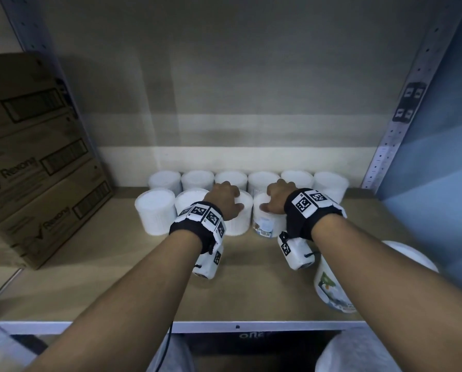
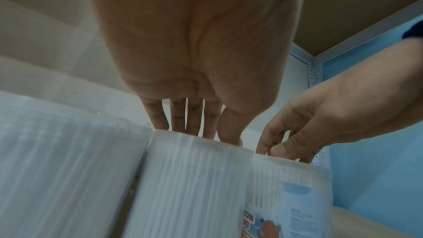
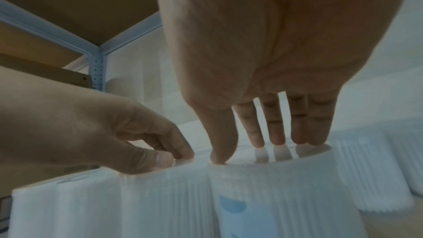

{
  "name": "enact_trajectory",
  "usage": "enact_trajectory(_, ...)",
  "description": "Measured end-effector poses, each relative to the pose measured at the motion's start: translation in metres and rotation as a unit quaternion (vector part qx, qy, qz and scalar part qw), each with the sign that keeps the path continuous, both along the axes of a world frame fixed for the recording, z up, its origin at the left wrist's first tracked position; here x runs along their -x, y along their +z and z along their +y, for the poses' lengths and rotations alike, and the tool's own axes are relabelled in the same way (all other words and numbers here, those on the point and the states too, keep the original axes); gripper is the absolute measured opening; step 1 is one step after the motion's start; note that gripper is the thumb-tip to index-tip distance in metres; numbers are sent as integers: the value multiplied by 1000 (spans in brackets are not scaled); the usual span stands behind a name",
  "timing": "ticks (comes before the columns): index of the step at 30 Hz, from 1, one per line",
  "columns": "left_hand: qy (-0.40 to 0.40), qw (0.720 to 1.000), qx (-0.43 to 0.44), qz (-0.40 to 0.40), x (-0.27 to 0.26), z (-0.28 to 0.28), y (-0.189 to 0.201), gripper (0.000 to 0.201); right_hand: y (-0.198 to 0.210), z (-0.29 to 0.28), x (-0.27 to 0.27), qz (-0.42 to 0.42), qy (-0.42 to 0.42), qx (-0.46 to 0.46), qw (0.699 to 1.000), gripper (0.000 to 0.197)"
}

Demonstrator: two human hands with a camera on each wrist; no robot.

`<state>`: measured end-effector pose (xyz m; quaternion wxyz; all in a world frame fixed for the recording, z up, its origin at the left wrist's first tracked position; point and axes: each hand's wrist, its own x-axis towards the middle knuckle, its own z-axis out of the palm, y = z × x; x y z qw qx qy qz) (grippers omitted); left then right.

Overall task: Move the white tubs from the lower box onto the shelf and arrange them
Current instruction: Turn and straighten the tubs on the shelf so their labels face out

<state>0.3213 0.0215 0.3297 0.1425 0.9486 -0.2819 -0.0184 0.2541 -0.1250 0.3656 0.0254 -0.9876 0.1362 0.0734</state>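
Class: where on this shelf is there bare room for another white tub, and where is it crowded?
Free: the wooden board in front of both rows, between the stacked brown cardboard boxes and the lone labelled tub at front right. Crowded: the back row of round white plastic tubs.

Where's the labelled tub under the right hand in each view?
Head: labelled tub, front row, centre-right, barcode toward camera.
Left wrist: lower right, beside the plain tub.
Right wrist: bottom centre.
Shared landmark: the right hand gripping its lid.
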Motion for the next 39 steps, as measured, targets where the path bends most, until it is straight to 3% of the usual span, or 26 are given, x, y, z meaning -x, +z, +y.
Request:
enact_trajectory(6, -3, 1000, 5, -3, -1, -1, -2, 48, 2, -3, 0, 20, 12, 2, 1000, 60)
enact_trajectory(15, -5, 1000, 3, 0, -3, 0, -3, 49, 11, -11, 9, 14, 43, -107, 993, 50)
enact_trajectory(18, -5, 1000, 1, 0, -2, 0, -2, 48, 9, -12, 6, -39, 21, -129, 991, 48)
enact_trajectory(20, -5, 1000, -1, 0, -2, 0, -2, 48, 6, -10, 4, -60, -7, -100, 993, 51)
enact_trajectory(23, -4, 1000, 1, 0, -1, 0, -2, 47, 0, -7, 3, -9, -37, -40, 998, 64)
enact_trajectory(26, -2, 1000, 4, 2, -1, 0, -3, 46, -4, -6, 2, 4, -32, -28, 999, 66)
enact_trajectory(39, -4, 1000, 11, 3, -3, 1, -4, 46, 4, -12, 5, 1, 4, -100, 995, 55)
